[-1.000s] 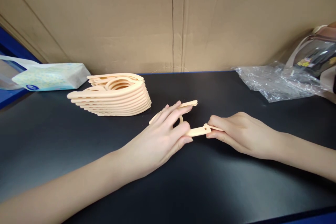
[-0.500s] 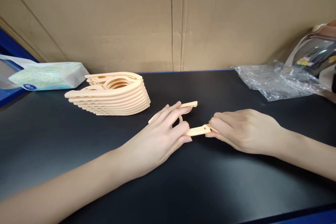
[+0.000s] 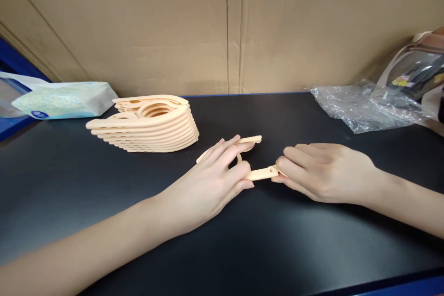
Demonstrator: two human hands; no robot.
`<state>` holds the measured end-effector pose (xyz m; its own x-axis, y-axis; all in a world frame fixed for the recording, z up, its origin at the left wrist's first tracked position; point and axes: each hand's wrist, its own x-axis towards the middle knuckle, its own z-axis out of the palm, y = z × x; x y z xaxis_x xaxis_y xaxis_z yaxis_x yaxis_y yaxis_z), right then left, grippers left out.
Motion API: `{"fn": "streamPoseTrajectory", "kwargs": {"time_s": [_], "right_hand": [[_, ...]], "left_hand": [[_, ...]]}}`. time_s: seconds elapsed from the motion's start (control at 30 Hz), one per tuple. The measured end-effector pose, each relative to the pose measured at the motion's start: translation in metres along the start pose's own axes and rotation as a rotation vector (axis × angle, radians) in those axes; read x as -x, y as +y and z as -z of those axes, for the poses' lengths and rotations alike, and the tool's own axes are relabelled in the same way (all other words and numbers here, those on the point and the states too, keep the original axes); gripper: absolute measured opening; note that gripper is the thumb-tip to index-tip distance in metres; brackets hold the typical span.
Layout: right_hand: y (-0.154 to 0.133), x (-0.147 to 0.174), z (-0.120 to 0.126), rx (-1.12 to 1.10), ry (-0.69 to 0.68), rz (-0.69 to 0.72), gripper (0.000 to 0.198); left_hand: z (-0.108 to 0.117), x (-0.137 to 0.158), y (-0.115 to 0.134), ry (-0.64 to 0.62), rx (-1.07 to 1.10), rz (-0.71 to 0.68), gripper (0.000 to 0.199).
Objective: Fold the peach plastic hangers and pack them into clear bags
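A cream plastic folding hanger (image 3: 260, 174) is held low over the black table (image 3: 222, 245), between both hands. My left hand (image 3: 215, 175) is closed on its body, thumb and index finger pinching the near arm while the other fingers lie across the far arm. A hook-like curve shows beneath those fingers. The fingers of my right hand (image 3: 319, 171) are curled around a piece that meets the near arm's holed end; most of that piece is hidden in the grip. Left of the hands stands a neat stack of matching folded hangers (image 3: 149, 129).
Behind the stack, at the left, lies a pack of tissues (image 3: 65, 99). Crumpled clear plastic wrap (image 3: 364, 106) rests at the back right, beside a transparent bag (image 3: 416, 71) with brown trim. A cardboard panel (image 3: 156, 27) closes off the table's rear edge.
Almost nothing differs. My right hand has turned very slightly, and less of the piece in its fingers shows; my left hand and the stack stay put.
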<state>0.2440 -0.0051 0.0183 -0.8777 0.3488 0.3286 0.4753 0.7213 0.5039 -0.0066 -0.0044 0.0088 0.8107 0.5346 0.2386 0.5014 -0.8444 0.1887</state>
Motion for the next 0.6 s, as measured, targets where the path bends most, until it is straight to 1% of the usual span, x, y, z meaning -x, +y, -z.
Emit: {"fn": "streamPoseTrajectory", "kwargs": {"time_s": [0.33,0.6], "right_hand": [[-0.0034,-0.0014,-0.0015,-0.117,0.054,-0.098,0.036],[-0.0021,-0.0017,-0.0009,-0.134,0.081,-0.099,0.043]], "left_hand": [[-0.0010,0.0021,0.0007,0.009,-0.013,-0.018,0.025],[-0.0002,0.0006,0.0013,0.004,-0.017,-0.025,0.026]]}}
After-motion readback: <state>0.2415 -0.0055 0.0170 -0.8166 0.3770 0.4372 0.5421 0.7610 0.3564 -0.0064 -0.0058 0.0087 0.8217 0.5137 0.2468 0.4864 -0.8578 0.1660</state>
